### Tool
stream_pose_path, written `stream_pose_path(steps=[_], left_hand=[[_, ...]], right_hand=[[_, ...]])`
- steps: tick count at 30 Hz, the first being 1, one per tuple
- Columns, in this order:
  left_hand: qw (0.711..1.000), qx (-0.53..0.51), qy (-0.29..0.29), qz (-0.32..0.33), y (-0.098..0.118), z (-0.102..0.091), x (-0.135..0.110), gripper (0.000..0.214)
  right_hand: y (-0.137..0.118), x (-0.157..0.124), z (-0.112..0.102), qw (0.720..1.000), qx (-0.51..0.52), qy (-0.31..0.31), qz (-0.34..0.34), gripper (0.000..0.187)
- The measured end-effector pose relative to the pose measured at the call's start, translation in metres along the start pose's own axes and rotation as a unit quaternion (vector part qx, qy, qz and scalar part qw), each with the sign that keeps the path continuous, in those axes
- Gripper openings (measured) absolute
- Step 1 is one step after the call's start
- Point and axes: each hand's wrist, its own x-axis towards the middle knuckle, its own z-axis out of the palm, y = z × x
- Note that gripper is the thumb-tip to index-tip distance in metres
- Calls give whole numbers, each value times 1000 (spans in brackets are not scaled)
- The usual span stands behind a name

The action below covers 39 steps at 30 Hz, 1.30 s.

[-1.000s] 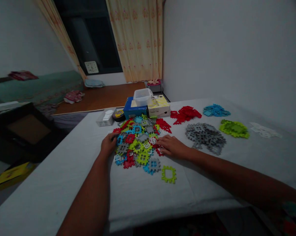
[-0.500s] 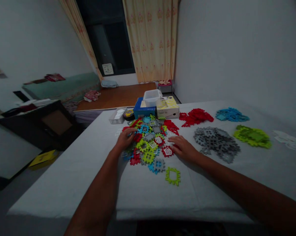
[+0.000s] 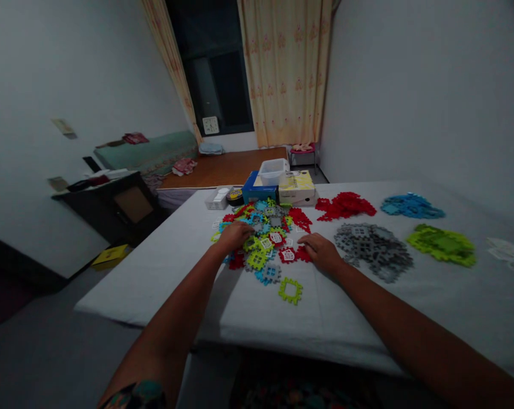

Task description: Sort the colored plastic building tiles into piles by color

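Observation:
A mixed heap of flat plastic interlocking tiles (image 3: 257, 259) in red, blue, green and grey lies mid-table, some with window cut-outs or white pictures. My left hand (image 3: 235, 236) rests over its left side, fingers stretched and bent down onto the tiles, and its thumb is mostly hidden. At the heap's right edge, my right hand (image 3: 322, 251) has its thumb and fingers closed on a red tile (image 3: 303, 254). Just left of that tile is a red tile with a white picture (image 3: 287, 255). A green frame tile (image 3: 290, 290) lies nearer me.
Separate piles of red tiles (image 3: 347, 205), blue tiles (image 3: 413, 205), grey tiles (image 3: 373, 250) and green tiles (image 3: 442, 244) lie to the right. Behind the heap stand a blue box (image 3: 261, 192), a yellow-and-white box (image 3: 297, 190) and a clear plastic tub (image 3: 273, 170).
The view has turned left. A red tile now shows at my right hand's fingertips. My left hand has shifted over the heap, and the blue bit at its fingers no longer shows.

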Motion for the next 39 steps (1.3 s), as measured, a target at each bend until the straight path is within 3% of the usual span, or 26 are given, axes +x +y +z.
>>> stream_pose_path(steps=[4, 8, 12, 16, 20, 24, 27, 30, 34, 37, 39], left_hand=[[1000, 9, 8, -15, 7, 2, -9, 33], [998, 15, -3, -59, 19, 8, -3, 41], [996, 24, 3, -85, 23, 9, 5, 26], [993, 31, 52, -105, 30, 2, 7, 25], [987, -56, 135, -68, 64, 2, 8, 30], [976, -191, 104, 31, 113, 20, 13, 28], [960, -254, 116, 27, 134, 34, 18, 31], [946, -287, 149, 20, 137, 38, 15, 38], [951, -272, 140, 48, 121, 32, -6, 30], [963, -237, 118, 44, 104, 30, -25, 26], [970, -216, 110, 22, 95, 29, -32, 27]], right_hand=[[3, 3, 0, 1000, -5, 21, 10, 30], [3, 4, 2, 1000, -6, 23, 14, 29], [0, 1, 3, 1000, 5, 18, 4, 30], [-8, 0, 1, 1000, -2, 18, -1, 32], [-19, 6, -2, 998, 20, 50, 27, 37], [-24, 10, 0, 997, 48, 38, 41, 43], [-18, 13, -5, 999, 24, 33, 26, 35], [-5, 17, -33, 997, -18, 54, 46, 33], [12, 9, -104, 983, -94, 54, 146, 40], [23, -9, -149, 960, -189, 10, 208, 33], [30, -21, -163, 937, -253, -39, 239, 28]])
